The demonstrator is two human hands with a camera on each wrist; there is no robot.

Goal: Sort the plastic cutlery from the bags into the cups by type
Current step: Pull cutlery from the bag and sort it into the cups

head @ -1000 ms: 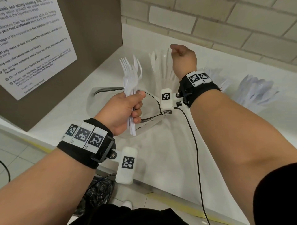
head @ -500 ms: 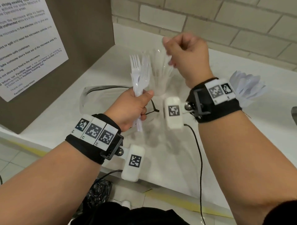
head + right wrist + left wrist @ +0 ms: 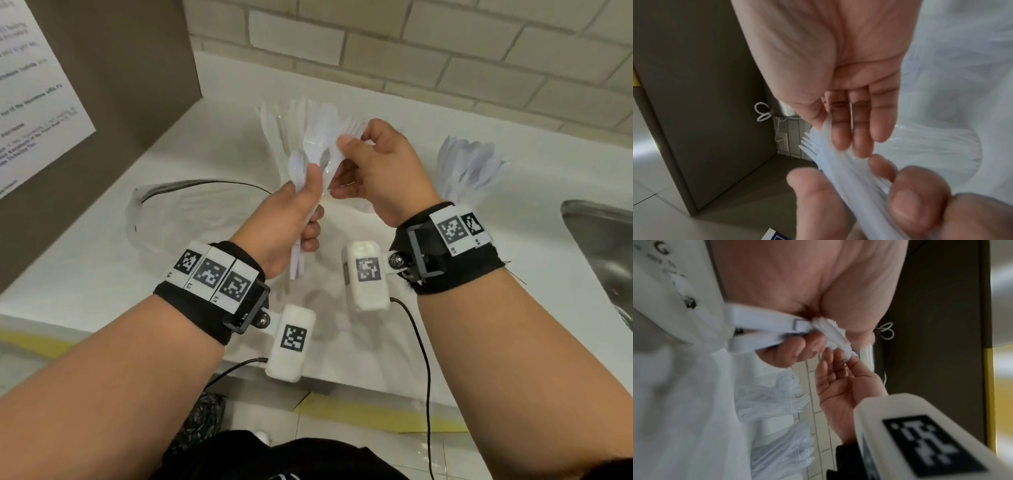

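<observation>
**A:** What did you have in the head view?

**B:** I saw the left hand wrapped around a bundle of white forks, handles pointing down, held above the counter. The right hand met it from the side, thumb and fingers pinching the tined ends. Just behind the bundle stood a cup of cutlery; a second cup stood beyond the right wrist. An empty clear bag lay on the counter, on the left-hand side of the bundle.

**A:** And the left wrist camera?

**B:** I saw the bundle's handles clamped under curled fingers, with the right hand's fingertips touching the tines. It was blurry.

**A:** Right wrist?

**B:** There I had the right fingers lying fairly straight along the forks, thumb against the other side, a light pinch. The left thumb pressed the same bundle lower down.
</observation>
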